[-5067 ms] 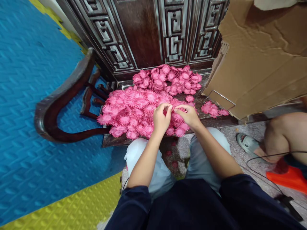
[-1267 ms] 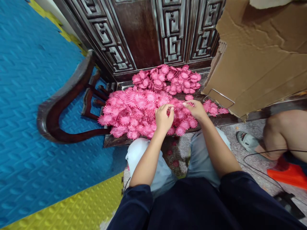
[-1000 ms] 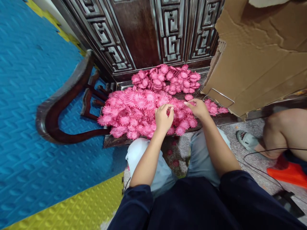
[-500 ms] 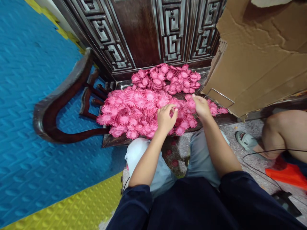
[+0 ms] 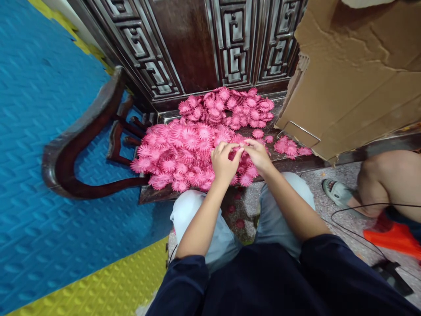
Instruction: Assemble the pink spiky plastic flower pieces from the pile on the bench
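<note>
Pink many-petalled artificial flowers [image 5: 177, 151] lie in a broad heap on the dark wooden seat [image 5: 154, 193]. Over the heap's right part, my left hand [image 5: 225, 163] is closed in a pinch, thumb and index finger forming a ring. My right hand [image 5: 258, 156] meets it there, its thumb and fingers also pinched. The fingertips of both hands touch around something small and pinkish that blends with the flowers behind it. A second pile of pink flowers [image 5: 226, 105] rests against the carved backrest, and a few loose flowers [image 5: 289, 147] lie to the right.
A large cardboard box [image 5: 355, 79] with a thin metal handle stands on the right. The curved wooden armrest [image 5: 66, 149] is on the left, above blue mats [image 5: 98, 237]. Another person's bent leg [image 5: 391, 180] and a black cable [image 5: 335, 215] are at the right.
My right hand has moved left from the flowers near the box to meet my left hand at the fingertips. Loose flowers on the right are now uncovered. My left hand has stayed nearly still.
</note>
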The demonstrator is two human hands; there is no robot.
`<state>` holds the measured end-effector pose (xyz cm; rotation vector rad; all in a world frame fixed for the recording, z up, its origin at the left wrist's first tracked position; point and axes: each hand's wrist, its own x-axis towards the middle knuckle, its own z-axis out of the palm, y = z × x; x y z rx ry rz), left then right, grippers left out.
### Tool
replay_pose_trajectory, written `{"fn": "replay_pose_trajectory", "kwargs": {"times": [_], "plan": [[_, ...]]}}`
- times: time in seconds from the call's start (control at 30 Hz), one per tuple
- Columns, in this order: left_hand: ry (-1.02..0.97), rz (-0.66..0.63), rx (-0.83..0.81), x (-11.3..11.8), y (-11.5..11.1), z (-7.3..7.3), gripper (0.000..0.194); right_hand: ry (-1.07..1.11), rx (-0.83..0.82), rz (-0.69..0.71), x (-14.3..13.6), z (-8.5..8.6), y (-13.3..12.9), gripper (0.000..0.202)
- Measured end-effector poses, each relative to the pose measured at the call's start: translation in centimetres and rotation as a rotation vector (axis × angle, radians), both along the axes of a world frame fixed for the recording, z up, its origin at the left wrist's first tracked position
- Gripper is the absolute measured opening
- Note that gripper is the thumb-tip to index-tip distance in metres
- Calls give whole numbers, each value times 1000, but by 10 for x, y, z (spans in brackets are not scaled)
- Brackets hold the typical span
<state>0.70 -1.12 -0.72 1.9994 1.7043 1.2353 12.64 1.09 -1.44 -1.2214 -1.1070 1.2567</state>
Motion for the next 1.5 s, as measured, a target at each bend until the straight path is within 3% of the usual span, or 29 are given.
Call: {"fn": "replay_pose_trajectory", "kwargs": {"times": [0.2, 0.37, 0.63, 0.8, 1.13, 1.5], "plan": [[-65, 63, -8, -6, 3, 3, 12, 127, -61, 87, 7, 10, -1, 27], [-65, 100, 45, -4, 2, 2, 11, 124, -78, 60, 8, 10, -1, 29], [-187, 190, 120, -6, 1, -2, 14, 295, -159, 177, 6, 9, -2, 27], [-160, 207, 170, -6, 1, -1, 10, 363, -209, 177, 3, 7, -2, 35], [-31, 285, 301, -5, 1, -4, 12, 386, -123, 154, -2, 6, -4, 36], [-70, 275, 254, -2, -2, 3, 12, 383, -140, 140, -4, 9, -5, 37]]}}
